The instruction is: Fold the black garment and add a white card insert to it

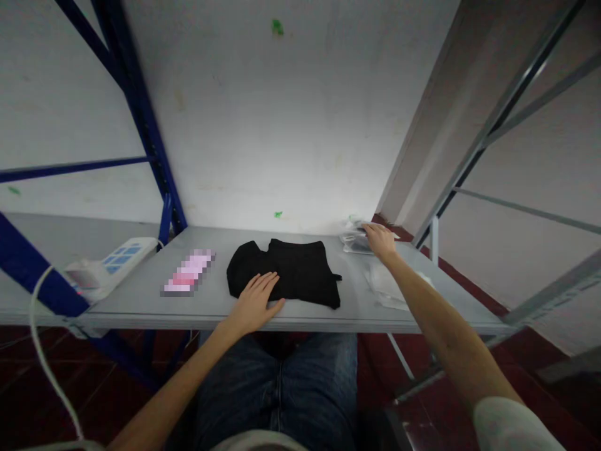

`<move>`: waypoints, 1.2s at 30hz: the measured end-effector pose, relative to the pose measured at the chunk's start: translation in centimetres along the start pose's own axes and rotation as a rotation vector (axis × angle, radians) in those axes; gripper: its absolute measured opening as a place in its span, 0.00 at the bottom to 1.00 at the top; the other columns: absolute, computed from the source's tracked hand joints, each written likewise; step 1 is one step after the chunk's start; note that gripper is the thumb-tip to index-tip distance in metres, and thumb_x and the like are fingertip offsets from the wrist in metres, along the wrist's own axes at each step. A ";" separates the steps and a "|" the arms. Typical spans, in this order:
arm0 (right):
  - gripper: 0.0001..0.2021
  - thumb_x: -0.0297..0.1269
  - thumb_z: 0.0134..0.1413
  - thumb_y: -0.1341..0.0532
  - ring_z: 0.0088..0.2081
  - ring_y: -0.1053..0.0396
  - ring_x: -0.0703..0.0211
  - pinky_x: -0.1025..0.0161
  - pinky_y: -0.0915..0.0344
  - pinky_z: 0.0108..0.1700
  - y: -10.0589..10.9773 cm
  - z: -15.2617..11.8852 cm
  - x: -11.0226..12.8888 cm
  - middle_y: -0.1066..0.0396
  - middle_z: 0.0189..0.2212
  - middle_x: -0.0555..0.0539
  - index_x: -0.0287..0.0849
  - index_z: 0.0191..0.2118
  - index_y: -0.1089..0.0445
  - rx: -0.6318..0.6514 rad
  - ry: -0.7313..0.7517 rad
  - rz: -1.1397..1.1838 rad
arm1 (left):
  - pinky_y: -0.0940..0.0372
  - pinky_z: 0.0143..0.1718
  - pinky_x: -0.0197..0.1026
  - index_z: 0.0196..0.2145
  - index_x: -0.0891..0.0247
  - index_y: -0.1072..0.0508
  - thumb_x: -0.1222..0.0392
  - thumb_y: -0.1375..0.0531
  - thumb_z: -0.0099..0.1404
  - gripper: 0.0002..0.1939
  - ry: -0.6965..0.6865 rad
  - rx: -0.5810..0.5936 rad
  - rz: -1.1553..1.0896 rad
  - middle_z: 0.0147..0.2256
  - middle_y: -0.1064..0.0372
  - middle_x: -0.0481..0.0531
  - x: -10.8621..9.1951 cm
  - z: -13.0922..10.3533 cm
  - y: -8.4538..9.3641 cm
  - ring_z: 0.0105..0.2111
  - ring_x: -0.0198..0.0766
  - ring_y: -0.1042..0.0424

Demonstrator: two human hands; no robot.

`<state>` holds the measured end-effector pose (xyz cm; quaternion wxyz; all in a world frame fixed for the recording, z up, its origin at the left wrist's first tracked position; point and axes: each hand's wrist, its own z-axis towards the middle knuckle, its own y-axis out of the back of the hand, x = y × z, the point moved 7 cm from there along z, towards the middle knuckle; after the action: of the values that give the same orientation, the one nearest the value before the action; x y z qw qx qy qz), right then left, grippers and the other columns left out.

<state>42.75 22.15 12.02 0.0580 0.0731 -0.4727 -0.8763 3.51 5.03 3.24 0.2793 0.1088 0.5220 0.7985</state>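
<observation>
Presently our left grip [253,305] rests flat, clasping nothing, on black cloth [303,268] at twelve o'clock; we can't tell whether our right grip [379,241] pinches the one-o'clock plastic bags [353,242], which, being slick, could slide.

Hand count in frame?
2: the left hand rests on the black cloth; the right hand is at the clear plastic packets, off to the right.
</observation>
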 end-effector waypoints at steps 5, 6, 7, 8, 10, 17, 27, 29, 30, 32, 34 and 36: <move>0.23 0.24 0.62 0.47 0.57 0.28 0.42 0.49 0.33 0.58 -3.3 -2.1 -0.2 0.25 0.57 0.37 0.41 0.59 0.25 0.024 -0.052 0.015 | 0.46 0.71 0.57 0.66 0.68 0.35 0.45 0.46 0.74 0.31 -0.007 -0.010 0.010 0.67 0.37 0.63 0.1 -0.1 0.0 0.68 0.50 0.38; 0.24 0.24 0.61 0.47 0.57 0.28 0.41 0.49 0.33 0.58 -3.8 -2.4 -0.1 0.25 0.57 0.37 0.39 0.59 0.26 0.023 -0.061 0.018 | 0.46 0.71 0.57 0.66 0.68 0.35 0.45 0.46 0.74 0.31 -0.008 -0.012 0.010 0.67 0.37 0.63 0.1 -0.1 0.0 0.68 0.50 0.38; 0.25 0.23 0.61 0.48 0.57 0.28 0.41 0.48 0.33 0.58 -4.1 -2.6 -0.2 0.25 0.58 0.36 0.38 0.60 0.26 0.020 -0.073 0.023 | 0.46 0.71 0.57 0.66 0.68 0.35 0.45 0.46 0.74 0.31 -0.011 -0.013 0.009 0.67 0.37 0.63 0.1 -0.1 -0.1 0.68 0.50 0.38; 0.25 0.23 0.60 0.48 0.57 0.28 0.41 0.48 0.33 0.58 -4.3 -2.8 -0.3 0.26 0.58 0.36 0.38 0.60 0.27 0.017 -0.087 0.032 | 0.46 0.71 0.57 0.66 0.67 0.35 0.45 0.46 0.74 0.31 -0.014 -0.014 0.005 0.67 0.37 0.63 0.1 -0.1 -0.1 0.68 0.50 0.38; 0.26 0.22 0.57 0.48 0.57 0.28 0.41 0.48 0.33 0.58 -4.5 -2.8 -0.7 0.26 0.58 0.36 0.38 0.60 0.27 0.031 -0.115 0.068 | 0.46 0.71 0.56 0.66 0.66 0.35 0.45 0.46 0.74 0.31 -0.013 -0.023 -0.005 0.67 0.37 0.63 0.2 -0.1 -0.2 0.68 0.50 0.38; 0.26 0.20 0.55 0.46 0.55 0.27 0.46 0.55 0.32 0.54 -3.9 -2.4 -1.8 0.27 0.57 0.35 0.37 0.58 0.28 0.112 -0.114 0.109 | 0.46 0.70 0.58 0.66 0.63 0.35 0.44 0.44 0.73 0.31 -0.003 -0.022 -0.021 0.67 0.36 0.62 0.4 0.0 -0.4 0.67 0.51 0.37; 0.38 0.20 0.53 0.43 0.69 0.44 0.37 0.38 0.53 0.71 -2.1 -2.4 2.3 0.42 0.69 0.28 0.33 0.71 0.45 0.122 -0.023 0.010 | 0.39 0.63 0.58 0.57 0.61 0.27 0.41 0.45 0.74 0.25 0.038 -0.017 -0.070 0.59 0.27 0.59 0.1 0.9 1.8 0.60 0.52 0.30; 0.37 0.23 0.56 0.43 0.69 0.45 0.38 0.41 0.52 0.71 -1.2 -2.0 5.1 0.44 0.70 0.30 0.32 0.72 0.48 0.093 0.039 -0.007 | 0.37 0.59 0.56 0.50 0.60 0.24 0.42 0.48 0.76 0.22 0.071 -0.059 -0.077 0.52 0.23 0.57 0.9 2.6 2.7 0.54 0.51 0.26; 0.36 0.24 0.58 0.44 0.69 0.45 0.39 0.44 0.49 0.70 -0.9 -1.7 6.8 0.43 0.70 0.31 0.31 0.72 0.49 0.094 0.075 0.002 | 0.36 0.57 0.55 0.48 0.60 0.24 0.44 0.50 0.77 0.21 0.096 -0.093 -0.080 0.49 0.22 0.57 1.6 3.8 3.1 0.52 0.50 0.25; 0.32 0.26 0.62 0.47 0.67 0.42 0.42 0.50 0.44 0.67 -0.8 -1.3 9.8 0.40 0.68 0.33 0.32 0.71 0.46 0.151 0.097 0.050 | 0.34 0.54 0.52 0.48 0.60 0.24 0.48 0.49 0.77 0.18 0.166 -0.147 -0.096 0.46 0.21 0.56 3.4 6.7 3.4 0.48 0.49 0.24; 0.27 0.28 0.65 0.49 0.65 0.39 0.44 0.53 0.40 0.64 -1.8 -0.9 12.2 0.36 0.66 0.35 0.36 0.69 0.42 0.265 0.089 0.098 | 0.33 0.53 0.48 0.52 0.60 0.26 0.53 0.48 0.75 0.16 0.255 -0.130 -0.107 0.45 0.22 0.56 5.7 9.7 2.6 0.48 0.48 0.24; 0.24 0.30 0.67 0.48 0.62 0.36 0.45 0.54 0.38 0.62 -2.9 -0.6 13.9 0.33 0.63 0.36 0.38 0.66 0.38 0.316 0.063 0.113 | 0.32 0.51 0.46 0.56 0.61 0.28 0.56 0.48 0.75 0.17 0.349 -0.090 -0.106 0.45 0.22 0.57 8.0 12.2 1.1 0.48 0.46 0.24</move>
<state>29.13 20.88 8.30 0.1097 0.0823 -0.6058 -0.7837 2.29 18.60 8.58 0.2309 -0.0716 0.5311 0.8121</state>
